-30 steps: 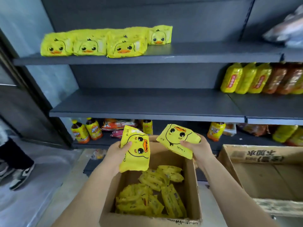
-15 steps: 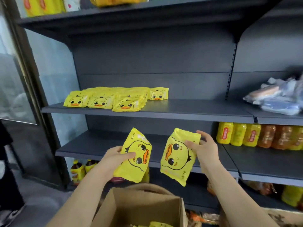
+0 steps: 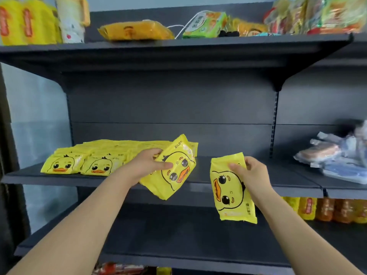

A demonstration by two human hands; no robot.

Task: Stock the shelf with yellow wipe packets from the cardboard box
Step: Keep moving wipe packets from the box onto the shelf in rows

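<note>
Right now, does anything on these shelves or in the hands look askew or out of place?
Nothing spilled or damaged. Shelved packets show ducks upright; the tilted packet and the sideways packet are held, not yet placed. A loose white cord trails over the top shelf.

The left hand [image 3: 148, 164] and its tilted packet [image 3: 172, 175] cover much of the right end of the row of packets [image 3: 79, 161] on the shelf [image 3: 288, 175]; how many lie there I cannot tell. Fingertips of the right hand [image 3: 251, 172] go behind its upright packet [image 3: 230, 193]. Wrapped bundles [image 3: 337, 157] at the right are blurred and run off the edge. Bottles [image 3: 325, 210] below are too soft to read.
</note>
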